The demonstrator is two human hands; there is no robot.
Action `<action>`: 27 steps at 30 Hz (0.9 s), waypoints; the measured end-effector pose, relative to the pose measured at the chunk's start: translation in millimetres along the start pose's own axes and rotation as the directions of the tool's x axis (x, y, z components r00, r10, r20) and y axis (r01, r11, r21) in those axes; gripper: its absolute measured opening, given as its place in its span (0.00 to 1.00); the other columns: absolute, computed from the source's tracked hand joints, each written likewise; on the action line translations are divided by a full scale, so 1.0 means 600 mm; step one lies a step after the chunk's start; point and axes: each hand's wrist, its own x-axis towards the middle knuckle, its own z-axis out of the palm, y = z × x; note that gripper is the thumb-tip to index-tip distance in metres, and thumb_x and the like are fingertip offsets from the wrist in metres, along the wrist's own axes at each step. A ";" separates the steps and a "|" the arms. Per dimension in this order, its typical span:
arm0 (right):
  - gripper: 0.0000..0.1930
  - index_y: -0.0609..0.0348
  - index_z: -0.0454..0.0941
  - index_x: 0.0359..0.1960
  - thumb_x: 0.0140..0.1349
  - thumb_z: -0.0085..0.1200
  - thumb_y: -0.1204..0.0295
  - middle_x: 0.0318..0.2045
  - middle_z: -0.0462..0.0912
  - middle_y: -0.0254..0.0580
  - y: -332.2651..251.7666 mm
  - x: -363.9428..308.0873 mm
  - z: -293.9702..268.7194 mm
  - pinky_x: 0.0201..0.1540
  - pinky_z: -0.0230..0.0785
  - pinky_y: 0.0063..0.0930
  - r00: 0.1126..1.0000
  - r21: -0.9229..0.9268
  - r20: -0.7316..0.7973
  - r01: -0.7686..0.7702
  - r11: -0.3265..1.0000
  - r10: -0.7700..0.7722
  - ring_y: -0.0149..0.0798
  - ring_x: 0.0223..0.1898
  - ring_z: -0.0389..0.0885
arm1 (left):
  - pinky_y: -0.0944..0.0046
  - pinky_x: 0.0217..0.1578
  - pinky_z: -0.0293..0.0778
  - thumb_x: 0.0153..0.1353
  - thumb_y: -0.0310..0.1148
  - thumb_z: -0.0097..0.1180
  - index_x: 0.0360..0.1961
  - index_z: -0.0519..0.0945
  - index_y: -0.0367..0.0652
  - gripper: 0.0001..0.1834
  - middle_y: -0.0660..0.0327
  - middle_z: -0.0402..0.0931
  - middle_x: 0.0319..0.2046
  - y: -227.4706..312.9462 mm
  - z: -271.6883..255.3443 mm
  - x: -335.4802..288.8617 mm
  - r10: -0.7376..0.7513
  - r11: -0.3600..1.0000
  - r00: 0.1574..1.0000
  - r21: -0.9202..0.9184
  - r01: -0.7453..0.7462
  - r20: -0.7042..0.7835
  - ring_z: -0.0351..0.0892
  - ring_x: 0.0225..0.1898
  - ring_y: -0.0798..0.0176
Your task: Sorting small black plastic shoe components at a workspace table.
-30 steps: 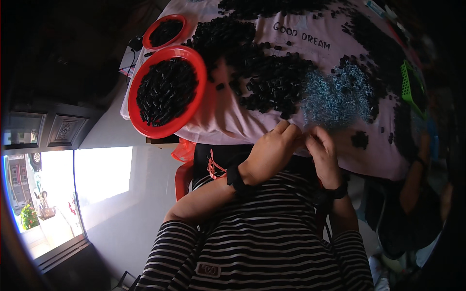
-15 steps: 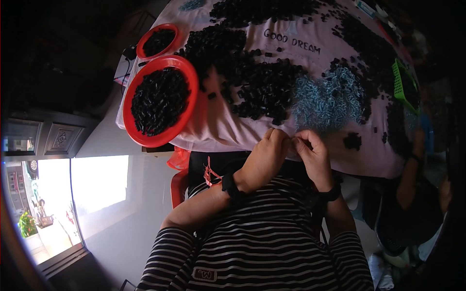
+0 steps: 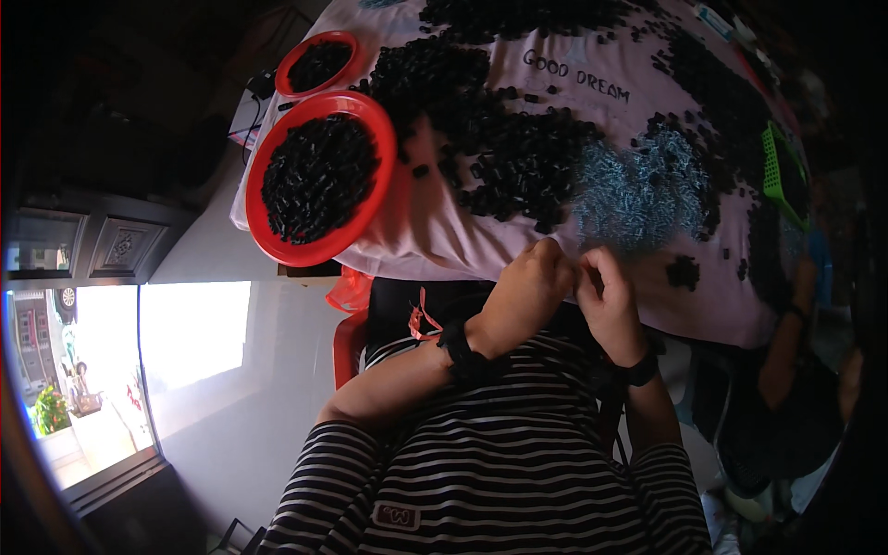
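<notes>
At the near edge of the cloth-covered table, my left hand [image 3: 529, 294] is closed, its back turned up and its fingers curled out of sight. Beside it my right hand [image 3: 608, 298] pinches with thumb and forefinger, the fingertips of both hands almost meeting. Whatever they hold is too small or too hidden to make out. Just beyond my hands lies a heap of small bluish metal pieces, spring-like in look [image 3: 638, 194]. To its left spreads a pile of short black cylindrical parts [image 3: 532, 171].
A large red basin [image 3: 387, 176] of black parts stands at the table's left edge, with a smaller red bowl [image 3: 351, 48] behind. On the right are a green basket [image 3: 775, 171] and another person's arm [image 3: 782, 356]. Pink cloth [image 3: 435, 245] covers the table.
The view has shifted a little, so the table appears farther right and higher. My hands stay together at the table edge, with only slight finger movement.
</notes>
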 end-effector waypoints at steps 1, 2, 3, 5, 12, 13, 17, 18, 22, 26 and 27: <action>0.04 0.64 0.75 0.39 0.67 0.57 0.78 0.31 0.76 0.38 -0.001 -0.002 -0.001 0.36 0.69 0.28 0.999 -0.068 -0.020 0.029 0.997 -0.030 0.34 0.32 0.76 | 0.54 0.36 0.77 0.69 0.32 0.53 0.41 0.76 0.31 0.12 0.45 0.78 0.36 0.003 0.001 0.002 0.195 0.974 0.977 0.134 -0.183 -0.083 0.82 0.33 0.45; 0.03 0.64 0.75 0.38 0.66 0.57 0.79 0.29 0.75 0.40 -0.002 -0.004 -0.003 0.35 0.68 0.29 0.997 -0.136 -0.038 0.056 0.989 -0.061 0.37 0.31 0.75 | 0.54 0.36 0.77 0.69 0.32 0.53 0.41 0.76 0.31 0.12 0.45 0.78 0.36 0.005 0.001 0.004 0.194 0.974 0.978 0.134 -0.182 -0.080 0.82 0.33 0.45; 0.03 0.64 0.75 0.38 0.66 0.57 0.79 0.29 0.75 0.40 -0.005 -0.005 -0.005 0.35 0.68 0.29 0.997 -0.135 -0.039 0.053 0.989 -0.059 0.37 0.31 0.75 | 0.50 0.39 0.77 0.67 0.31 0.54 0.40 0.77 0.31 0.11 0.42 0.79 0.37 0.008 0.001 0.009 0.029 0.999 0.999 0.016 -0.028 -0.038 0.81 0.37 0.40; 0.02 0.63 0.74 0.37 0.66 0.55 0.79 0.28 0.72 0.38 -0.014 -0.005 -0.012 0.33 0.66 0.28 0.998 -0.033 -0.022 0.060 0.998 -0.061 0.33 0.29 0.72 | 0.45 0.43 0.78 0.66 0.30 0.55 0.39 0.77 0.31 0.10 0.39 0.79 0.38 0.001 0.001 0.018 -0.137 0.986 0.991 -0.090 0.137 0.012 0.80 0.41 0.34; 0.02 0.64 0.79 0.41 0.71 0.56 0.79 0.34 0.80 0.34 -0.001 -0.013 -0.028 0.41 0.69 0.22 0.974 0.156 -0.153 -0.142 0.978 0.166 0.24 0.36 0.76 | 0.48 0.37 0.80 0.65 0.31 0.57 0.39 0.76 0.38 0.08 0.47 0.79 0.35 -0.025 0.011 0.025 -0.018 0.930 0.995 0.363 0.052 -0.095 0.84 0.39 0.43; 0.02 0.64 0.79 0.41 0.71 0.56 0.79 0.34 0.80 0.34 0.003 -0.012 -0.027 0.41 0.69 0.22 0.974 0.156 -0.152 -0.142 0.977 0.166 0.24 0.36 0.76 | 0.48 0.37 0.80 0.65 0.31 0.58 0.41 0.75 0.39 0.08 0.48 0.78 0.36 -0.026 0.017 0.025 0.015 0.880 0.998 0.475 0.019 -0.066 0.84 0.39 0.43; 0.05 0.63 0.79 0.45 0.70 0.57 0.80 0.36 0.80 0.31 0.016 -0.014 -0.028 0.42 0.69 0.20 0.960 0.173 -0.232 -0.117 0.978 0.156 0.24 0.37 0.76 | 0.48 0.35 0.81 0.65 0.31 0.58 0.44 0.75 0.41 0.10 0.51 0.78 0.38 -0.029 0.016 0.020 0.096 0.825 0.993 0.563 -0.040 -0.071 0.84 0.38 0.43; 0.04 0.63 0.79 0.45 0.71 0.57 0.79 0.36 0.80 0.31 0.015 -0.015 -0.030 0.42 0.69 0.19 0.955 0.202 -0.248 -0.116 0.972 0.165 0.23 0.37 0.76 | 0.48 0.35 0.81 0.65 0.31 0.58 0.44 0.75 0.41 0.10 0.51 0.78 0.38 -0.028 0.013 0.018 0.095 0.825 0.993 0.563 -0.039 -0.071 0.84 0.38 0.43; 0.05 0.62 0.79 0.45 0.74 0.55 0.74 0.36 0.80 0.30 0.010 -0.013 -0.035 0.38 0.67 0.16 0.926 0.308 -0.279 -0.165 0.937 0.255 0.21 0.36 0.74 | 0.48 0.35 0.81 0.65 0.31 0.58 0.44 0.75 0.42 0.09 0.52 0.78 0.39 -0.021 -0.023 0.018 0.060 0.888 0.978 0.458 0.039 -0.200 0.83 0.38 0.44; 0.05 0.61 0.79 0.44 0.75 0.54 0.73 0.36 0.79 0.30 0.008 -0.009 -0.026 0.37 0.67 0.16 0.933 0.320 -0.256 -0.164 0.933 0.252 0.20 0.35 0.74 | 0.50 0.34 0.81 0.61 0.28 0.58 0.42 0.73 0.38 0.10 0.51 0.76 0.39 -0.031 -0.028 0.031 0.126 0.822 0.972 0.569 0.009 -0.197 0.83 0.37 0.45; 0.05 0.61 0.79 0.44 0.75 0.54 0.73 0.36 0.79 0.30 0.006 -0.010 -0.024 0.37 0.67 0.16 0.939 0.317 -0.238 -0.169 0.933 0.250 0.20 0.35 0.74 | 0.52 0.34 0.82 0.57 0.25 0.57 0.41 0.71 0.36 0.12 0.50 0.75 0.38 -0.032 -0.025 0.035 0.164 0.788 0.974 0.614 -0.034 -0.157 0.83 0.37 0.46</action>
